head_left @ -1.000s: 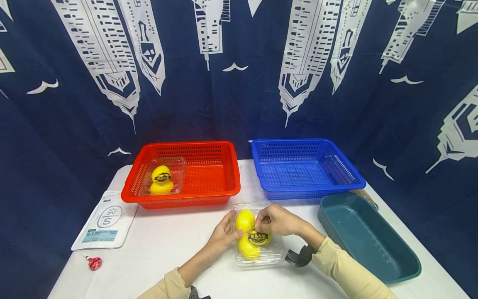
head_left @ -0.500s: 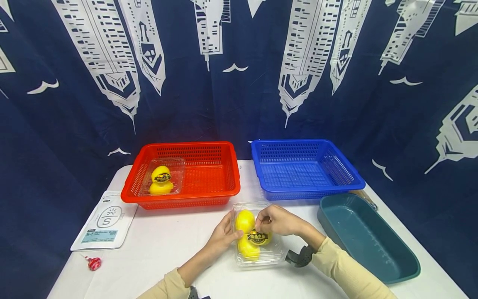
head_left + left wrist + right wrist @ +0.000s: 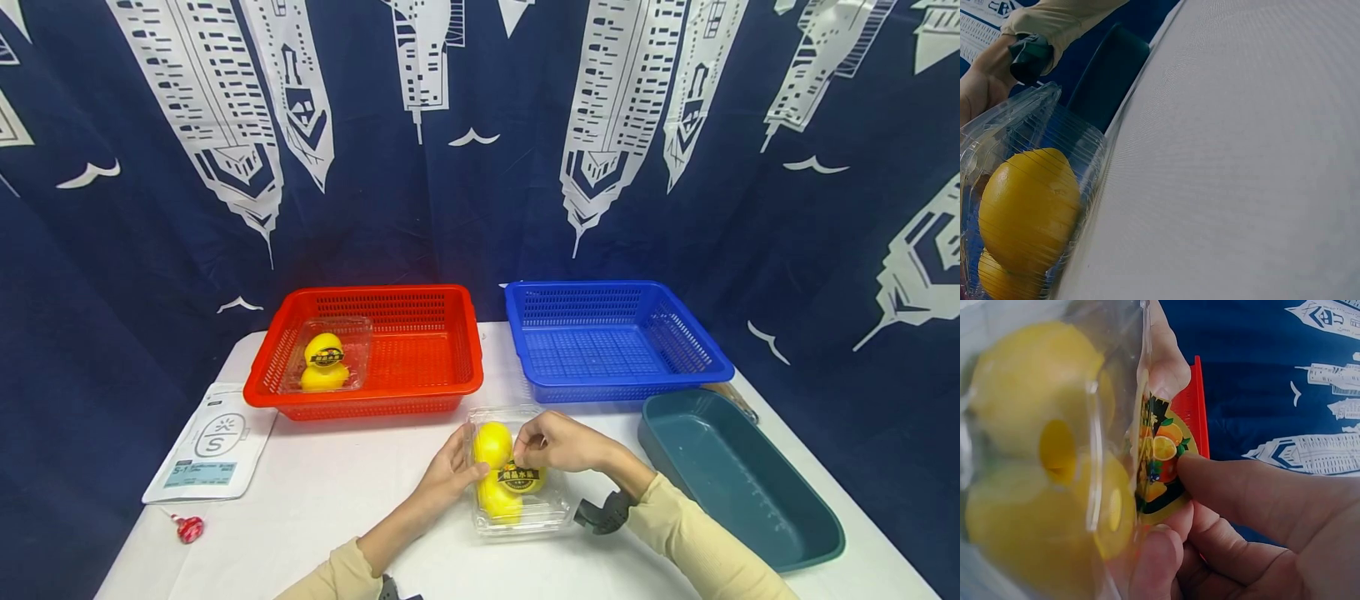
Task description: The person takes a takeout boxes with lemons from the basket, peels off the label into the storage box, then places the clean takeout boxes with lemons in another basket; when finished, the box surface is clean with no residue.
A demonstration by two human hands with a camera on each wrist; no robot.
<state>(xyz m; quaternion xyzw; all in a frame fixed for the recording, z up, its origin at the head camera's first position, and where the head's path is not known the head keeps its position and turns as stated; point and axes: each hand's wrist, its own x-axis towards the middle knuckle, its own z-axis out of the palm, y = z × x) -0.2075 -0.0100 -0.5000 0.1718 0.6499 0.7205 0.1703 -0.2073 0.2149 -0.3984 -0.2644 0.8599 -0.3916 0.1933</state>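
A clear plastic clamshell box [image 3: 517,527] lies on the white table in front of me, with yellow lemons [image 3: 492,444] inside. My left hand [image 3: 452,471] grips the box's left side, its thumb over the lid. A round black-and-gold fruit sticker [image 3: 521,479] sits on the lid. My right hand [image 3: 561,442] pinches the sticker's upper edge between thumb and fingers. In the right wrist view, the sticker [image 3: 1169,450] stands partly lifted from the plastic, with the thumb on its printed face. The left wrist view shows a lemon [image 3: 1030,209] through the box's ribbed wall.
Behind stands a red basket [image 3: 390,402] holding a similar box of lemons [image 3: 325,377]. A blue basket [image 3: 630,390] is at back right, with a dark green tray [image 3: 750,487] beside my right arm. A white pouch [image 3: 217,437] and a red lollipop [image 3: 189,528] lie at left.
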